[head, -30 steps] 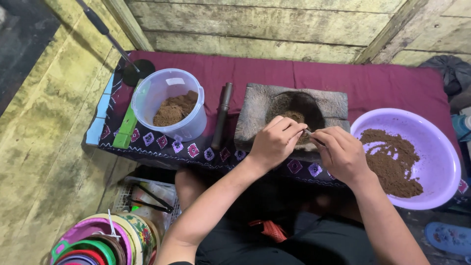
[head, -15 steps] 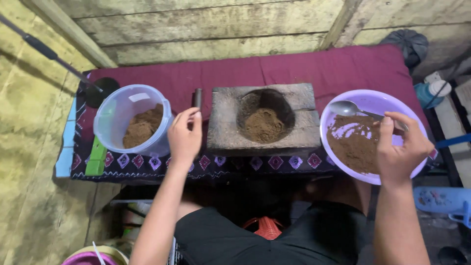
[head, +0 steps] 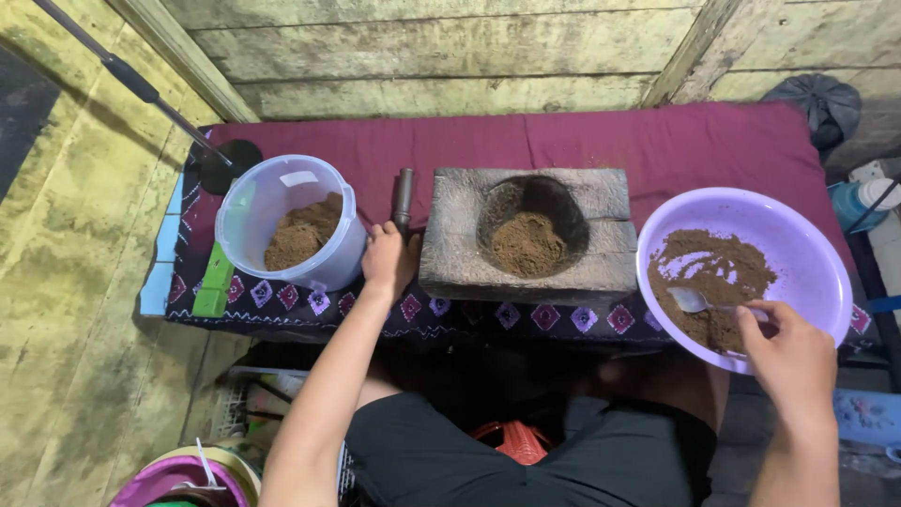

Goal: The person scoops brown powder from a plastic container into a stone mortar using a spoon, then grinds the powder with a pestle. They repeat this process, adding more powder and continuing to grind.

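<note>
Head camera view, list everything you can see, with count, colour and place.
stone mortar: one, grey, centre, brown powder inside
pestle: one, dark, left of mortar
tub: one, clear, left, powder inside
basin: one, purple, right, powder inside
spoon: one, metal, in basin
cloth: one, maroon, under everything
left hand: on the pestle's lower end
right hand: holding the spoon handle

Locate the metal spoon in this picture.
In the head view the spoon lies at the right, in the purple bowl of brown powder, its handle in the right hand.
</note>
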